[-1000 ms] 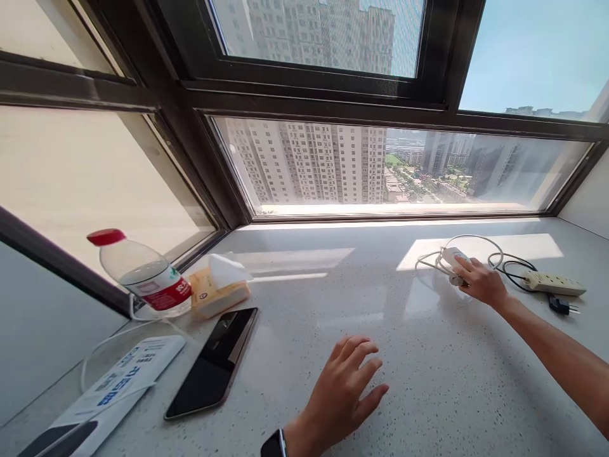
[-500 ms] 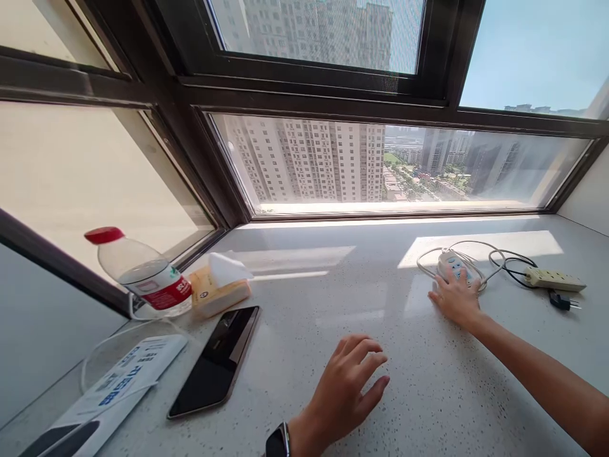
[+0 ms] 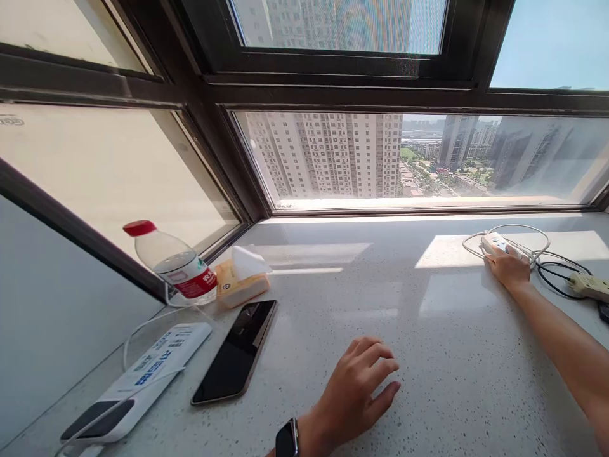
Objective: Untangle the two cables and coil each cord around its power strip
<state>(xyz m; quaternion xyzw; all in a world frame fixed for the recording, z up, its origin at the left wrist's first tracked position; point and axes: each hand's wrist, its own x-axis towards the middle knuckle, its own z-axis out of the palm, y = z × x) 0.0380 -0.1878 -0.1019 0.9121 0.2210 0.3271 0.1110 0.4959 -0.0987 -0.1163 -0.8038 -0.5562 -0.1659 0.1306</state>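
Note:
My right hand (image 3: 511, 268) is on a white power strip (image 3: 492, 242) at the right, its fingers closed around the sides; the hand covers the strip's near end. A white cord (image 3: 537, 228) lies looped around and behind that strip. Just beyond it, to the right, is a cream power strip (image 3: 587, 285) with a black cord (image 3: 552, 284). My left hand (image 3: 359, 384) rests on the speckled countertop (image 3: 323, 355), palm down, fingers loosely bent and apart, holding nothing. A smartwatch (image 3: 287, 438) is on that wrist.
To the left lie a dark-screened phone (image 3: 235, 352), a white box-like device (image 3: 143, 377) with blue lettering and a white cable (image 3: 130, 336), and a tissue pack (image 3: 242, 285). A red-capped bottle (image 3: 176, 263) stands by the corner. A dark window frame (image 3: 342, 98) borders the counter's back.
The view has turned left, shifting most things rightward. My right hand has gone from lying spread over the white power strip to closing around it. My left hand keeps its pose.

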